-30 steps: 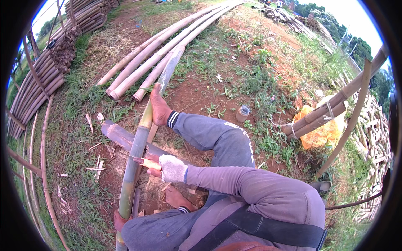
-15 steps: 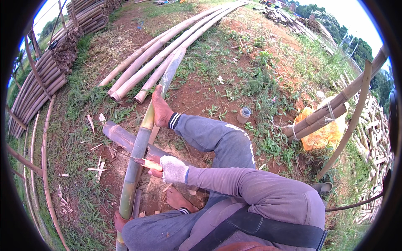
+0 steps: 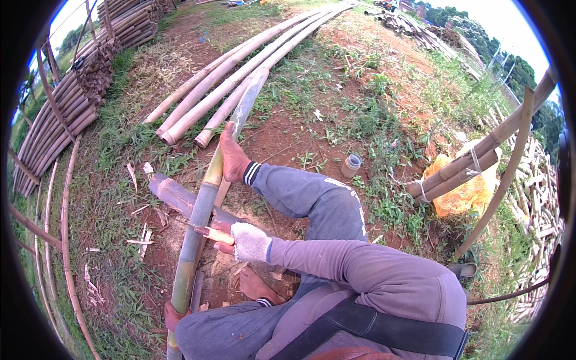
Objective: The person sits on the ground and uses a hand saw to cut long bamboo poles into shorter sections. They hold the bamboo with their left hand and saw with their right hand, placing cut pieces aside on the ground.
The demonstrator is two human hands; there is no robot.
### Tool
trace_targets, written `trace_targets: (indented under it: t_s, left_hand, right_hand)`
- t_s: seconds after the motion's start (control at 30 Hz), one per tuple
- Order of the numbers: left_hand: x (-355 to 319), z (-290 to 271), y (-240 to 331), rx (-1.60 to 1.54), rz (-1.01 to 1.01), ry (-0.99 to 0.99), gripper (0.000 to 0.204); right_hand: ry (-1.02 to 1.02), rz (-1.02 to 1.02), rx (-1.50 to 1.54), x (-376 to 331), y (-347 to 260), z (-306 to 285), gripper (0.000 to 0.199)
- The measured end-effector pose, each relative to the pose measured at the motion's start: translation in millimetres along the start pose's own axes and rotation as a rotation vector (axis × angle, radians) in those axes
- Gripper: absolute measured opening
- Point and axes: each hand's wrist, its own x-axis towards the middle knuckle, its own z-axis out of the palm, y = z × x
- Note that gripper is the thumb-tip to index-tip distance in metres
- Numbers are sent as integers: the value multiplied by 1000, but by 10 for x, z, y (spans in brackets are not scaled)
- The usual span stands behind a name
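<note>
A long green-grey bamboo pole (image 3: 191, 246) slants up past my left knee, with my bare foot (image 3: 233, 155) pressed against its upper part. Low on this pole, my left hand (image 3: 173, 316) is wrapped round it, partly hidden by the pole and my knee. In a white fingerless glove, my right hand (image 3: 243, 242) grips a wooden-handled knife (image 3: 217, 234) beside the pole's middle. Its thin dark blade lies across the pole, seen almost edge on, so its shape is hard to make out. A split bamboo piece (image 3: 172, 193) passes crosswise beneath the pole.
Several long bamboo poles (image 3: 231, 75) lie ahead on the ground. Stacked bamboo (image 3: 54, 129) stands at left. A jar (image 3: 351, 165) sits right of my knee, and an orange net sack (image 3: 459, 195) lies behind tied bamboo (image 3: 447, 179). Pale shavings (image 3: 143, 240) are scattered at left.
</note>
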Motion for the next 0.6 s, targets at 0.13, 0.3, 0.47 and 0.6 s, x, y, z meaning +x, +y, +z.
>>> trace_targets:
  t_s: [0.13, 0.3, 0.47, 0.6]
  left_hand:
    - [37, 49, -68, -13, -4, -30, 91]
    - [-14, 11, 57, 23, -9, 25, 70]
    - [-44, -37, -51, 13, -13, 41, 76]
    - [45, 123, 22, 1, 26, 20, 78]
  right_hand:
    - [28, -13, 30, -7, -15, 0, 53]
    - [44, -34, 44, -21, -6, -1, 51]
    - [21, -28, 34, 17, -88, 27, 50]
    - [84, -24, 30, -33, -1, -20, 47]
